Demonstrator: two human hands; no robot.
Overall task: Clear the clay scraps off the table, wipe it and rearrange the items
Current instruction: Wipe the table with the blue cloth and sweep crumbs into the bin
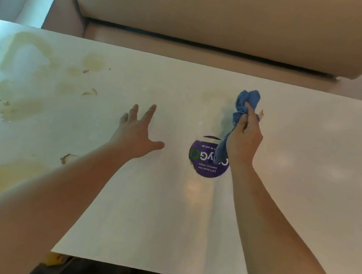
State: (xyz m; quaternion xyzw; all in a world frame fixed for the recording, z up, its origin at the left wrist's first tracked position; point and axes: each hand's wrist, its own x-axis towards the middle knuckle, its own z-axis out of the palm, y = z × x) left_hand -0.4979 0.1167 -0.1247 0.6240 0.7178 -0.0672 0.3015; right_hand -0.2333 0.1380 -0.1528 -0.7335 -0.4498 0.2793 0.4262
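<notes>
L hand, R hand bare; both forearms bare to btm frame edge.

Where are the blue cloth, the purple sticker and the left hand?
blue cloth [248,98], head view, on the bunched upper end.
purple sticker [207,167], head view, on its lower half with white print.
left hand [139,134], head view, on the back of the hand.

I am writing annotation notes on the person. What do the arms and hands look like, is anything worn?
Both arms are bare as far as the picture shows: no sleeve on the left forearm or the right forearm. The left hand and the right hand wear no gloves, and no watch, bracelet or ring is visible.
</notes>
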